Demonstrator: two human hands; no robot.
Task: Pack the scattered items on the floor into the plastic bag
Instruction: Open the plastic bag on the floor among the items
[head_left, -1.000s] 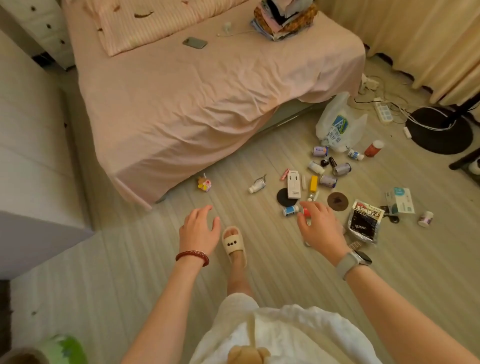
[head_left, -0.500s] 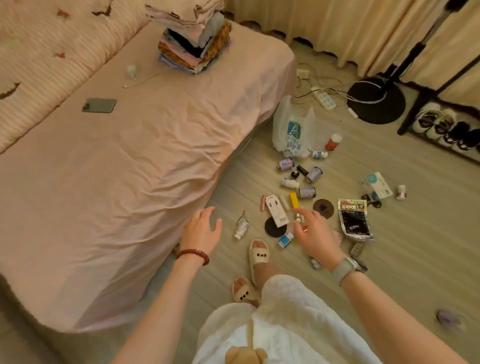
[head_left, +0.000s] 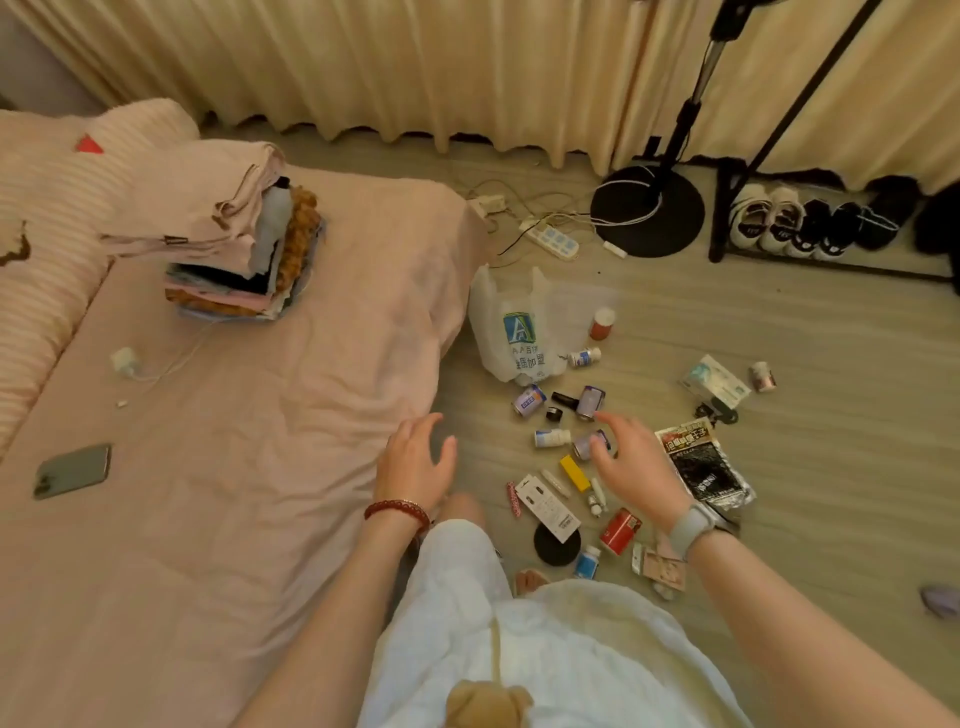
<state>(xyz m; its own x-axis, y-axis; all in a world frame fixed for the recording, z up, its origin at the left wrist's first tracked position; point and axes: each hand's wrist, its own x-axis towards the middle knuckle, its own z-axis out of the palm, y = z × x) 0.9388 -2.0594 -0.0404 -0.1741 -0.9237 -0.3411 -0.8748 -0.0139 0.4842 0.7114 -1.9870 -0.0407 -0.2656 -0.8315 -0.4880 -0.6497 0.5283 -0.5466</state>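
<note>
The white plastic bag (head_left: 519, 332) stands slumped on the wooden floor (head_left: 831, 467) at the corner of the bed (head_left: 234, 441). It carries a blue and green logo with a large letter "A" and a line of blue Chinese characters beneath; those are too small to read surely. Its handles point up, its mouth is loosely gathered, and what it holds cannot be told.

The scattered items lie in front of it: an orange bottle with a white cap (head_left: 602, 323) just beside the bag, a small white bottle (head_left: 585, 357), two purple cans (head_left: 529, 401) on their sides, a dark nail polish bottle (head_left: 565, 399), a yellow stick (head_left: 574, 473), a white carton with printed text (head_left: 547, 501), a red can (head_left: 619, 531), a black disc (head_left: 557, 544) and a black foil packet (head_left: 704, 470) with bold Chinese lettering on a red and white band. A pale boxed pack (head_left: 716, 381) lies further right.

The right hand (head_left: 631, 467), wearing a grey watch, hovers over the items with fingers spread and relaxed, holding nothing. The left hand (head_left: 418, 460), with a red bead bracelet, hangs open at the bed's edge, fingers wide apart.

A phone (head_left: 72, 470) and a stack of folded clothes (head_left: 234, 244) rest on the bed.
</note>
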